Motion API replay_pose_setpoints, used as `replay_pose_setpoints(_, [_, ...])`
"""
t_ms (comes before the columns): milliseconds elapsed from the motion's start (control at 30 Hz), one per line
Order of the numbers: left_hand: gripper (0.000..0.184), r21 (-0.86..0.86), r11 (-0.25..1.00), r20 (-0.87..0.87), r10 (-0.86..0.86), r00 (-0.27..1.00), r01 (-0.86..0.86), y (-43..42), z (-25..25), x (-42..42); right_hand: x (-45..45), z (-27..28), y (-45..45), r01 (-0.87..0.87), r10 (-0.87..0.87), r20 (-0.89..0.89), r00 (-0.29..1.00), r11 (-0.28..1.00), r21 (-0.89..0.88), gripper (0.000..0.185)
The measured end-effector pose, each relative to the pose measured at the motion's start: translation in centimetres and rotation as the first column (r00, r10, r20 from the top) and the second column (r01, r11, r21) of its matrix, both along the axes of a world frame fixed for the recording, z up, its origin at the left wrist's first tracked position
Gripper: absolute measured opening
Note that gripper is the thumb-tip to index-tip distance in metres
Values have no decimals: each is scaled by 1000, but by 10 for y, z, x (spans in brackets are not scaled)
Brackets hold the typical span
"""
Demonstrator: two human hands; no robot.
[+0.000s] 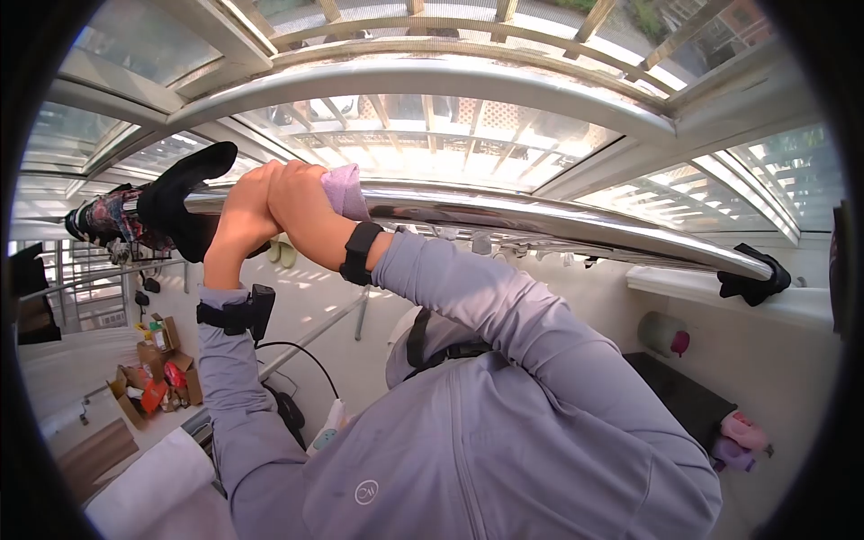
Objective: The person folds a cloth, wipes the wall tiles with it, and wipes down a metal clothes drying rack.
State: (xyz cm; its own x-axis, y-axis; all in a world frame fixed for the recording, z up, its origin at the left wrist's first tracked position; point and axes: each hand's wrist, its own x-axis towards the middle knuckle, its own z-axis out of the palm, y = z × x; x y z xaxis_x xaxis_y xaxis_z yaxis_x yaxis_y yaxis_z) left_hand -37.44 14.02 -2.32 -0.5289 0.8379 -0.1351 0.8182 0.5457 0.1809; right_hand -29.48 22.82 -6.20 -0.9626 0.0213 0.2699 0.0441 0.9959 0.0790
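Observation:
My left hand (241,211) and my right hand (306,198) are close together, closed over a shiny metal rail (504,216), their wrists bent and fingers curled to the far side. From under my right hand pokes a lilac cloth (344,189), folded over the rail; whether it is a sock or a towel I cannot tell. Most of it is hidden by that hand. Just left of my left hand, a black sock-like piece (184,198) hangs over the rail. What my left fingers grip is out of sight.
Dark and patterned fabric (112,216) hangs farther left. A black piece (754,274) sits at the rail's right end. Windows (423,121) with bars stand ahead. Below left are open cardboard boxes (162,373); at lower right, pink and lilac bottles (742,432).

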Motion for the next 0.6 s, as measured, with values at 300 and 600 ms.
replay_pose_setpoints(300, [45, 240, 962, -218, -75, 973, 128, -44, -31, -19, -23, -8, -22, -38, 39, 19, 999, 998, -54, 32])
replay_pose_setpoints(600, [47, 359, 933, -316, 101, 944, 21, -94, -40, -55, -92, -26, -85, 10, -16, -80, 997, 997, -74, 29])
